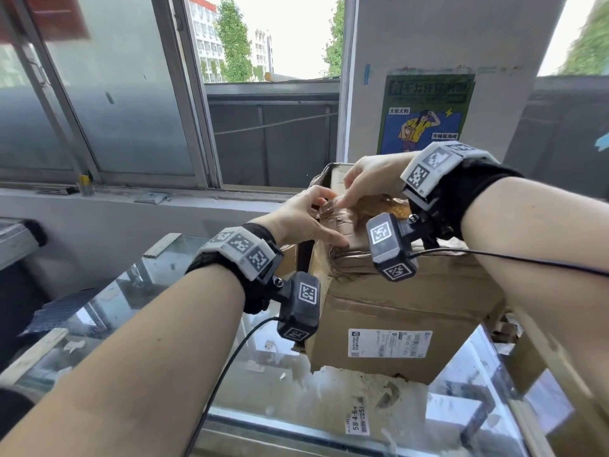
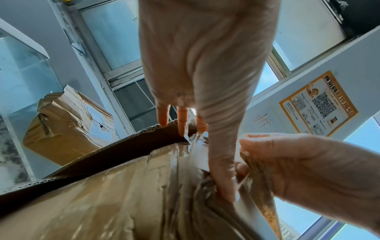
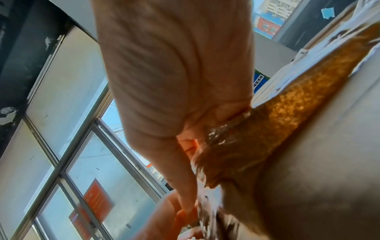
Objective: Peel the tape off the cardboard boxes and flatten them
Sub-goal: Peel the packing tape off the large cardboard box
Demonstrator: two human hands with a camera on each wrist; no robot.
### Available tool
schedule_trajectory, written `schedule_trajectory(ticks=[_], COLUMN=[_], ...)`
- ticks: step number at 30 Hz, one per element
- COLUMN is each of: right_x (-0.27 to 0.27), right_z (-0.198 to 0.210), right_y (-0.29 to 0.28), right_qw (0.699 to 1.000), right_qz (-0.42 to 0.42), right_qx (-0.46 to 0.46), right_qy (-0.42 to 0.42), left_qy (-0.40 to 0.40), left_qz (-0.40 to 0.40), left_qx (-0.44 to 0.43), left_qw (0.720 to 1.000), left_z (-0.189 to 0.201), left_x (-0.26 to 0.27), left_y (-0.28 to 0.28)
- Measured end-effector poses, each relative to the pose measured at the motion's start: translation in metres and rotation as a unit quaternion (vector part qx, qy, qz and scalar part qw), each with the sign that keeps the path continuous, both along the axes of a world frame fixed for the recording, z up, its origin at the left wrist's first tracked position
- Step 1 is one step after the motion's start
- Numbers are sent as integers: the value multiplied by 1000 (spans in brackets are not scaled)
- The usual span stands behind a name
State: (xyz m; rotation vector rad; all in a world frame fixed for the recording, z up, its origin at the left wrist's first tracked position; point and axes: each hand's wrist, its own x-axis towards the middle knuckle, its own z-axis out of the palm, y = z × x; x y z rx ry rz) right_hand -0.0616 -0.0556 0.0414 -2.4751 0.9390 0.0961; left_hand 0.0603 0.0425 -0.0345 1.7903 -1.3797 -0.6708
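Observation:
A brown cardboard box point(image 1: 395, 301) with a white shipping label point(image 1: 389, 343) stands on a glass counter point(image 1: 148, 291). Crumpled clear tape point(image 1: 333, 214) covers its upper left corner. My left hand point(image 1: 306, 219) grips that corner, thumb pressed on the taped near face and fingers over the flap edge. In the left wrist view its thumb point(image 2: 222, 178) digs into the tape point(image 2: 185, 170) on the box point(image 2: 92, 203). My right hand point(image 1: 369, 179) pinches a lifted strip of tape above the corner. The right wrist view shows the right hand point(image 3: 185, 146) holding a brownish tape strip point(image 3: 277, 123).
A torn flat cardboard sheet point(image 1: 346, 400) lies on the glass in front of the box. Another crumpled cardboard box point(image 2: 68, 121) sits to the left. A sliding window point(image 1: 131, 110) and its ledge run behind, beside a pillar with a green poster point(image 1: 425, 113).

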Motion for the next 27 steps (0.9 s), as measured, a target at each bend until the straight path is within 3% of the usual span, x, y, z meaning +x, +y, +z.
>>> schedule_trajectory(ticks=[7, 12, 20, 27], right_x=[-4, -13, -26, -38], right_z=[-2, 2, 2, -4], right_y=[1, -3, -3, -6], right_qw=[999, 998, 989, 989], right_qz=[-23, -31, -29, -3], right_qx=[-34, -52, -143, -146], right_qy=[30, 28, 31, 29], left_qy=[22, 45, 65, 87], left_qz=[18, 22, 65, 76], left_qx=[-11, 35, 10, -12], left_qw=[1000, 998, 996, 993], left_z=[-7, -13, -12, -19], left_x=[-12, -27, -48, -67], left_y=[-5, -5, -16, -26])
